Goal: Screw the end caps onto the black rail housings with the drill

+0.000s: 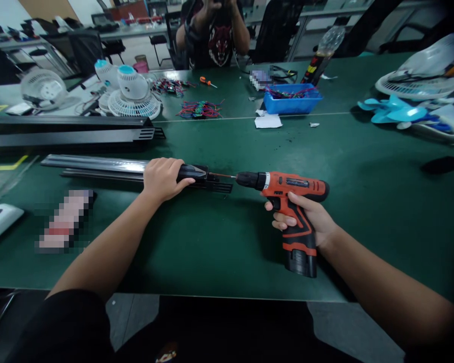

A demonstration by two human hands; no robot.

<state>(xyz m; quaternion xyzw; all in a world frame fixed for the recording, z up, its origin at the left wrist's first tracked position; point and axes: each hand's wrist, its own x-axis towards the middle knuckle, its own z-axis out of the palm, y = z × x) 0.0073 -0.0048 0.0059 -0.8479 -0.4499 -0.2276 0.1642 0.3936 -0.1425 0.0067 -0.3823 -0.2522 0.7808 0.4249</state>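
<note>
My right hand [302, 217] is wrapped round the handle of an orange and black cordless drill [293, 184], held with its chuck facing left. A thin drill bit [223, 175] reaches from the chuck to the end of a long black profile [98, 164]; whether its tip sits inside the profile, I cannot tell. Closed over that profile near its right end is my left hand [164, 179], the thumb along the near side. Slotted black ends [221, 187] stick out just below the bit.
More long black profiles [68, 135] lie behind at left. A phone [66, 222] rests near my left forearm. Farther back are white fan parts [132, 91], wire bundles [200, 109], an orange screwdriver [208, 81] and a blue bin [292, 103]. Across the green table is another person [215, 38].
</note>
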